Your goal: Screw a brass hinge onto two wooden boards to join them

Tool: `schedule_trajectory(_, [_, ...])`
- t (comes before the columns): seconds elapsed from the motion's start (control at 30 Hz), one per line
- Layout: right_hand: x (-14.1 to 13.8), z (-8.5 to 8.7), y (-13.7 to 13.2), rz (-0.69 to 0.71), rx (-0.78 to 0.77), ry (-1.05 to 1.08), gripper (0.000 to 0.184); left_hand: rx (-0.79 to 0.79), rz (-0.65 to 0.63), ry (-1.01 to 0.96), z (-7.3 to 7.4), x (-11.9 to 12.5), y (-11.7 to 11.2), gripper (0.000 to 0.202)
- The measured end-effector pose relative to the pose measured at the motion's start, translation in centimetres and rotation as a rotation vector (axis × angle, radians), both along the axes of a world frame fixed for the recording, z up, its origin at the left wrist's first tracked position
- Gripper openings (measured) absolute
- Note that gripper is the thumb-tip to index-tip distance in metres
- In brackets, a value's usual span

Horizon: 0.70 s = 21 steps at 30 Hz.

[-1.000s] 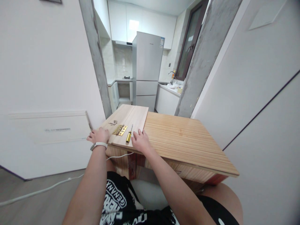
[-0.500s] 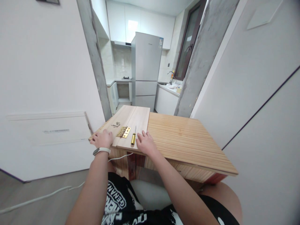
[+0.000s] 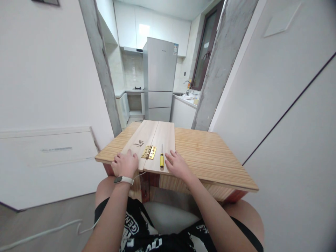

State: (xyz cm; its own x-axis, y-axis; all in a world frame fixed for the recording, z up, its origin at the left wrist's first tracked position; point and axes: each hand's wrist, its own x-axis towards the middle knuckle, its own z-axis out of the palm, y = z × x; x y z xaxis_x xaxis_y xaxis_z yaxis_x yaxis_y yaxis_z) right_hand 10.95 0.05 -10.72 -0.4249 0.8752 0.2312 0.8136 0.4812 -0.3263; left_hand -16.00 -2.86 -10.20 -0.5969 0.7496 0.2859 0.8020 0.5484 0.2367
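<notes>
Two pale wooden boards, a left board (image 3: 141,133) and a right board (image 3: 167,134), lie side by side on the table. An open brass hinge (image 3: 149,152) rests across their seam. My left hand (image 3: 126,163) lies over the left board's near outer corner, fingers spread. At the right board's outer edge, my right hand (image 3: 178,163) rests with its fingers stretched out. Between the hinge and my right hand lies a screwdriver (image 3: 161,159) with a yellow and black handle, its shaft pointing away. Several small screws (image 3: 139,143) are scattered on the left board.
The boards lie on a striped wooden table (image 3: 210,154) with a drawer front below. A white cable (image 3: 47,231) runs along the floor at the left. White panels flank both sides. Beyond the table stand a grey fridge (image 3: 161,70) and a kitchen counter with a sink.
Both boards, with the hinge, screws and screwdriver on them, have slid right across the table between my hands. Bare tabletop now shows left of them. The camera view has shifted slightly.
</notes>
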Motion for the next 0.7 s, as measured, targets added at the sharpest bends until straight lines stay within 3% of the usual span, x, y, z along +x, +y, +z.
schedule_trajectory(0.43, [10.1,-0.9,-0.4,-0.035,0.014,0.008,0.052,0.053,-0.194,0.051,0.3,8.8,-1.4,0.047])
schedule_trajectory(0.7, [16.6,-0.3,-0.8,-0.051,-0.033,0.053,0.054,0.078,-0.312,0.052,0.2,13.8,-1.7,0.05])
